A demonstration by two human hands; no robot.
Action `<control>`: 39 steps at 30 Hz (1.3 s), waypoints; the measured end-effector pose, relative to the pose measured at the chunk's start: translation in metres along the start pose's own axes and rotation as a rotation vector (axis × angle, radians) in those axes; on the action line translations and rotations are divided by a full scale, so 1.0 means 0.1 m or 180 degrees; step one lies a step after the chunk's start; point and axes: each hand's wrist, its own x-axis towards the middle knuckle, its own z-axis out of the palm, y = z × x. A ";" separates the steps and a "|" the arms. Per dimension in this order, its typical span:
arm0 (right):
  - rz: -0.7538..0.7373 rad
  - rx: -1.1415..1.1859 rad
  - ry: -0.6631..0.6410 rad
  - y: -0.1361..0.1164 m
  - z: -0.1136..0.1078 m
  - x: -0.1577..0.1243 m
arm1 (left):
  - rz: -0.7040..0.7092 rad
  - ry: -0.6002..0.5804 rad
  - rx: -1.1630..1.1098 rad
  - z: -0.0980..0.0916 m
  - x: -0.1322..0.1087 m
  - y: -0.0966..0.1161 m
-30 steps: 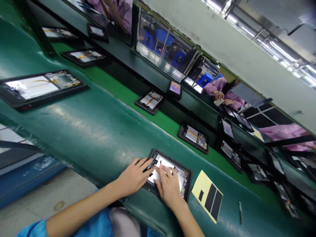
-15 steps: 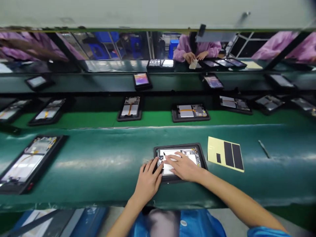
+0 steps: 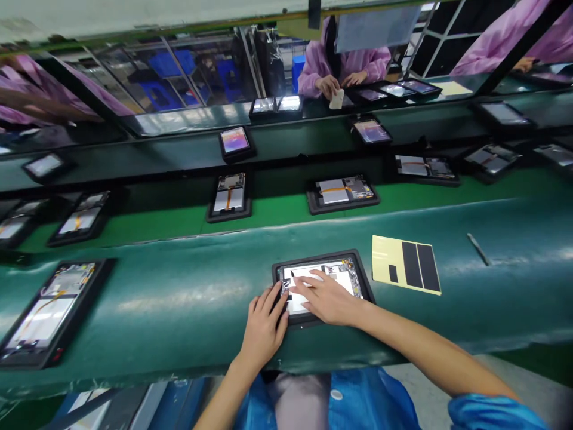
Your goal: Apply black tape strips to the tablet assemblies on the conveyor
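Shiny green bench (image 3: 179, 334)'s got a black-framed device (image 3: 344, 279) lower center, second device (image 3: 49, 312) lower left, yellow sheet (image 3: 406, 269) and thin stick (image 3: 478, 249) right.

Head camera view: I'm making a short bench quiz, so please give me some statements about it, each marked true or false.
1. The left hand and right hand both touch the same opened device. True.
2. The yellow sheet carries three black pieces. True.
3. That sheet lies to the left of the touched device. False: it lies to the right.
4. The right hand grips the thin tool. False: it lies on the green bench, apart from both hands.
5. Farther back, a person in pink sleeves holds a small pale piece. True.
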 end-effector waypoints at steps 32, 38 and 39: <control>0.1068 0.0829 0.0741 -0.24 0.01 0.27 | -0.0278 0.0646 -0.1034 0.00 -0.20 -0.06; 0.1182 0.0464 0.0635 -0.13 0.02 0.39 | -0.0102 0.0486 -0.0835 -0.03 -0.16 -0.04; 0.1190 0.0424 0.0598 -0.12 0.02 0.40 | -0.0098 0.0435 -0.0790 -0.04 -0.16 -0.04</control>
